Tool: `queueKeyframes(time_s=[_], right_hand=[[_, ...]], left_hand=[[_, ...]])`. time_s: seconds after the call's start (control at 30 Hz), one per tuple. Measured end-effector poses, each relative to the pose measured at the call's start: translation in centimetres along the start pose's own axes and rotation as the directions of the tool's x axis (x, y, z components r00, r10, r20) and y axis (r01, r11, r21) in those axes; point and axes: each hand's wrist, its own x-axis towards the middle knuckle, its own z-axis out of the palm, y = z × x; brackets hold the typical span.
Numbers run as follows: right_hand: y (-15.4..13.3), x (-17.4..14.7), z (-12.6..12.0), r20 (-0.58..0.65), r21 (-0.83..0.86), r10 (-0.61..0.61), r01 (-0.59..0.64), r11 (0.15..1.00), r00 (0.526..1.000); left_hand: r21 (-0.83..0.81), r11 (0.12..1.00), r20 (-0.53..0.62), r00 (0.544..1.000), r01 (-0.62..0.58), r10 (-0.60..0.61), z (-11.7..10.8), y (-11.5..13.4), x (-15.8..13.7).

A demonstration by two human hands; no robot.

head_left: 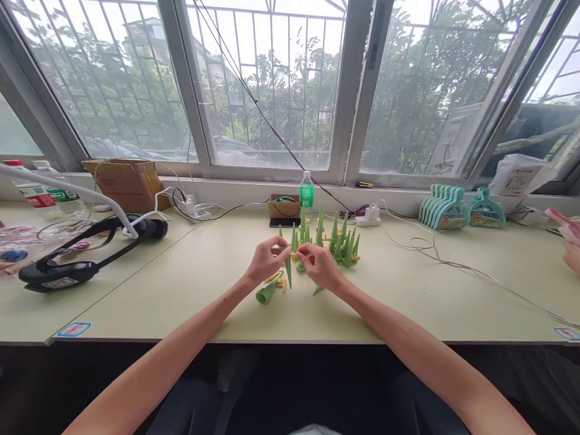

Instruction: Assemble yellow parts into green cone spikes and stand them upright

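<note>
My left hand [266, 262] pinches a green cone-shaped spike [289, 275], its tip pointing down. Close beside it, the closed fingers of my right hand [322, 266] hold a small yellow part [294, 255] against the spike's upper side; the fingers partly hide it. Below my left hand another green spike [266, 294] lies on its side, with loose yellow valve pieces [281, 283] next to it. Behind both hands stand several green spikes [335, 237], tips up, some with yellow valves on them. The tip of one more spike [318, 290] shows under my right hand.
A green-labelled bottle [307, 193] and a small brown box [284, 207] stand behind the spikes. Cables [437, 257] cross the table [181, 302] on the right. Teal hangers [446, 207] stand further back. A black headset [90, 251] lies left. Another person's hand [571, 257] appears far right.
</note>
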Motion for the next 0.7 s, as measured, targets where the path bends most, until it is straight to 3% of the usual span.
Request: queueKeyframes(time_s=[0.7], right_hand=[[0.39,0.07,0.24,0.011,-0.001,0.001,-0.001,1.0,1.0]], left_hand=[[0.038,0.997,0.03,0.997,-0.068,0.066,0.04,-0.77,0.15]])
